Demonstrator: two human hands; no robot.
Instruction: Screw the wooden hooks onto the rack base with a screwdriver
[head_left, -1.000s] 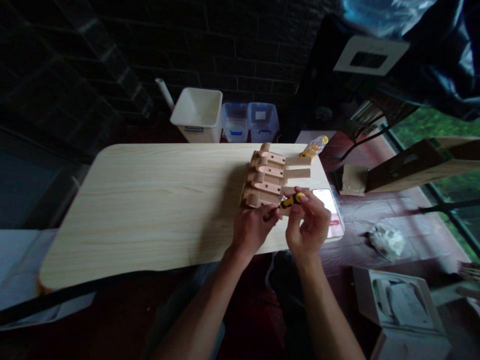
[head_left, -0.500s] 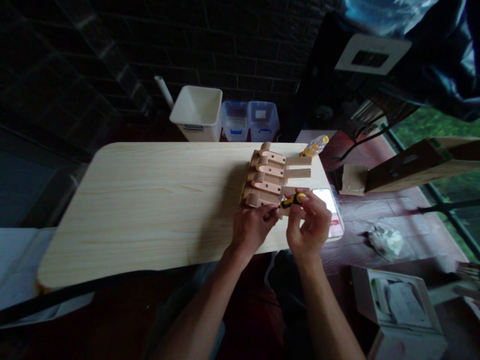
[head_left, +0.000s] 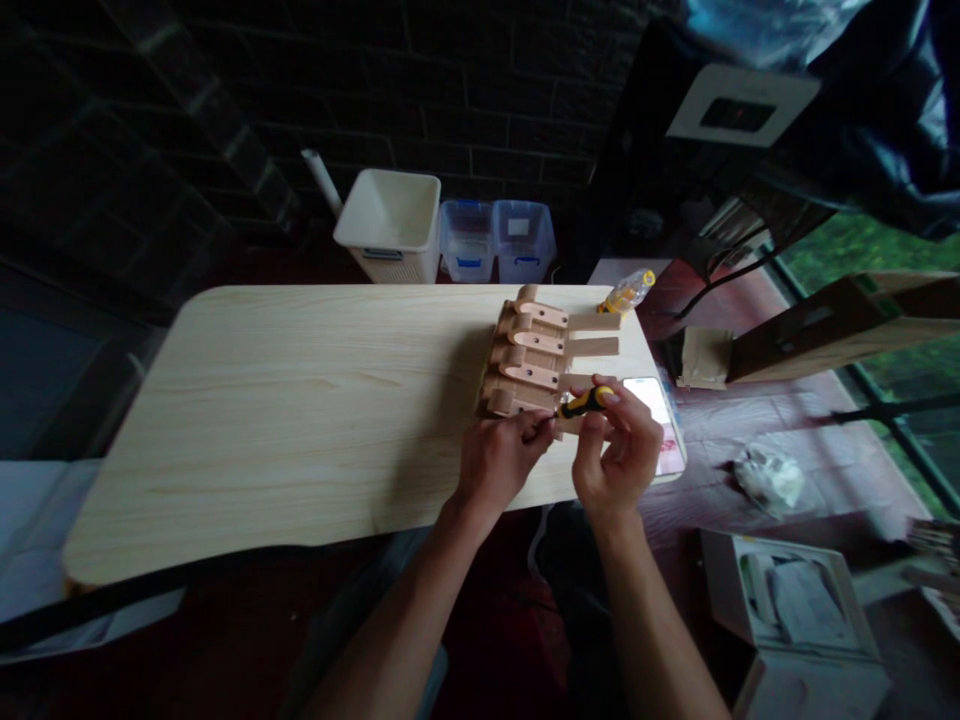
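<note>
A wooden assembly (head_left: 534, 342) with rounded pieces, dark screw holes and several slats pointing right lies near the table's right end. My right hand (head_left: 621, 445) is closed around the yellow-and-black handle of a screwdriver (head_left: 583, 402), tilted with its tip to the left. The tip reaches the near end of the assembly, beside the fingers of my left hand (head_left: 499, 455). Those fingers are pinched together at the nearest rounded piece; whatever is between them is hidden.
The pale wooden table (head_left: 300, 400) stretches left. A phone (head_left: 652, 420) with a lit screen and a clear plastic bottle (head_left: 628, 292) lie at its right end. Behind stand a cream bin (head_left: 390, 215) and two clear boxes (head_left: 523, 240). An open white carton (head_left: 799, 600) sits at lower right.
The view has shifted very slightly. Both hands and the screwdriver stay in nearly the same place at the near end of the assembly.
</note>
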